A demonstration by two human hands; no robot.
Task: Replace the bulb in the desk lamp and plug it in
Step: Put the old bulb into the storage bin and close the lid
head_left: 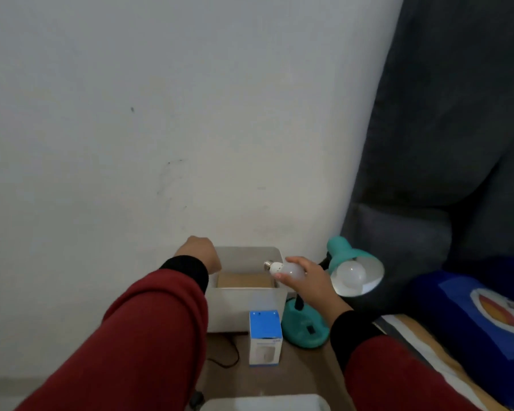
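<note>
A teal desk lamp (304, 327) stands on the brown table, its shade (365, 271) tipped toward me with a white bulb (349, 275) seated inside. My right hand (312, 280) holds a second white bulb (285, 269) just left of the shade, over the white bin (247, 304), metal screw base pointing left. My left hand (201, 252) hovers at the bin's back left corner, fingers curled under; I cannot see whether it holds anything. A blue and white bulb box (264, 336) stands in front of the bin. A black cord (226, 355) lies on the table.
A brown cardboard piece (244, 281) lies inside the bin. A dark grey sofa (445, 143) and a blue cushion (487, 315) fill the right side. Another white container's rim (264, 401) shows at the bottom edge. A pale wall is right behind the table.
</note>
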